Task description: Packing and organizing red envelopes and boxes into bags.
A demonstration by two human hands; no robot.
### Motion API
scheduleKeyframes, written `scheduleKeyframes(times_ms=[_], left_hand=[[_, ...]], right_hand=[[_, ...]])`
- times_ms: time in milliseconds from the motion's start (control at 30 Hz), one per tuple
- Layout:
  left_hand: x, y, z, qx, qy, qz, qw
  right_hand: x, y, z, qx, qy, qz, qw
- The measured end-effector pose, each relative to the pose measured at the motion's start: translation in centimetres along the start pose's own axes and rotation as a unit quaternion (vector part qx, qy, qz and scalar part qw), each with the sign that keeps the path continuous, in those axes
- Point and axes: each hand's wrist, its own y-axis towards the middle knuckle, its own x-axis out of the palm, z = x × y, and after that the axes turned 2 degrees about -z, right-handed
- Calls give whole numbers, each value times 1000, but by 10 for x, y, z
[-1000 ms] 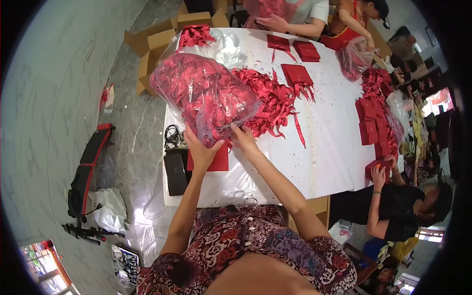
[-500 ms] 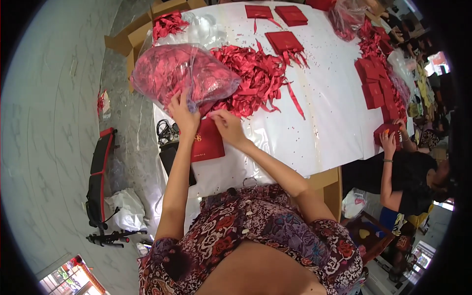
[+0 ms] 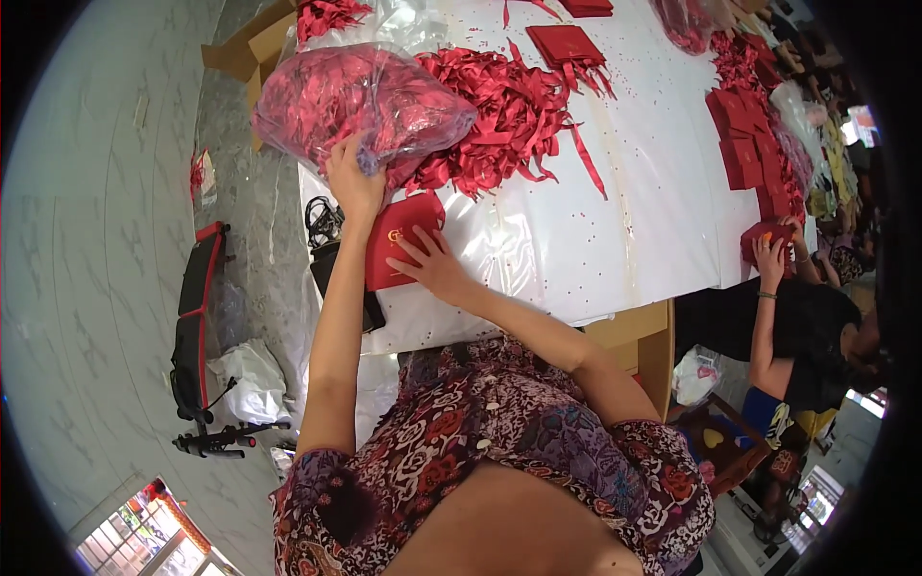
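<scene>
A clear plastic bag (image 3: 317, 110) full of red ribbons lies at the far left of the white table. My left hand (image 3: 355, 192) reaches to its near side, fingers closed on the bunched edge of the plastic. Just below that, a flat red packet (image 3: 389, 264) with gold print lies on the table. My right hand (image 3: 434, 271) rests on the packet with its fingers spread, covering part of the print. A loose heap of red ribbons (image 3: 499, 115) spreads to the right of the bag.
Black cables (image 3: 323, 221) and a dark flat case (image 3: 331, 274) lie by my left forearm. Red packets with ribbons (image 3: 567, 48) sit farther back. At the right, a person's hands (image 3: 771, 254) hold a red box beside stacked red boxes (image 3: 740, 134). A cardboard box (image 3: 653, 336) stands below the table's near edge.
My right hand has left the ribbon at the packet's top edge, moved down and now lies spread on the packet. My left hand stays at the bag. The view has shifted slightly.
</scene>
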Motion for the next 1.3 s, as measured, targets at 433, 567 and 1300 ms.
scheduleKeyframes(times_ms=[433, 567, 1300], left_hand=[[-24, -125, -17, -109, -50, 65, 991], [-14, -160, -44, -196, 9, -100, 975], [23, -159, -17, -179, 31, -133, 974]], right_hand=[[-34, -50, 31, 35, 149, -50, 987], [-34, -24, 19, -42, 122, -41, 991], [2, -21, 36, 360, 380, 213, 825]])
